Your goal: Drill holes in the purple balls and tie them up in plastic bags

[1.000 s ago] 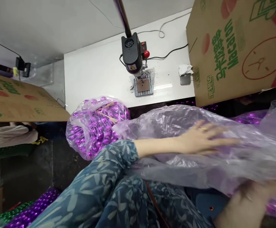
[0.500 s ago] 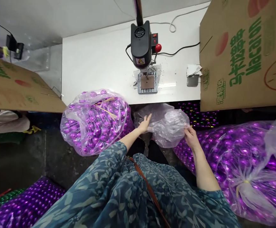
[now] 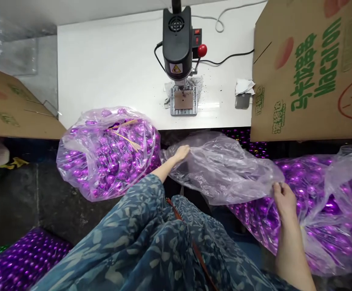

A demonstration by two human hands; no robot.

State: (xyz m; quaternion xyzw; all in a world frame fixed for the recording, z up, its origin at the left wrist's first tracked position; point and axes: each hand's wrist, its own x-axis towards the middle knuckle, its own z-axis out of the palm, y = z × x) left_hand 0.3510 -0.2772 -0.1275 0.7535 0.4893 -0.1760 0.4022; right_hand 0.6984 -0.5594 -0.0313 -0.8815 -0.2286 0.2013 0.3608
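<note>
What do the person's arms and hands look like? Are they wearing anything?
The left hand and right hand are bare, with no gloves. The left arm wears a loose dark-blue sleeve printed with pale leaf shapes. The right forearm is uncovered. A thin brown strap crosses the matching clothing.

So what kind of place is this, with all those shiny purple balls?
Probably a small workshop or factory. A bench drill stands on a white table, bags of purple balls lie around, and big cardboard boxes stand beside it.
</note>
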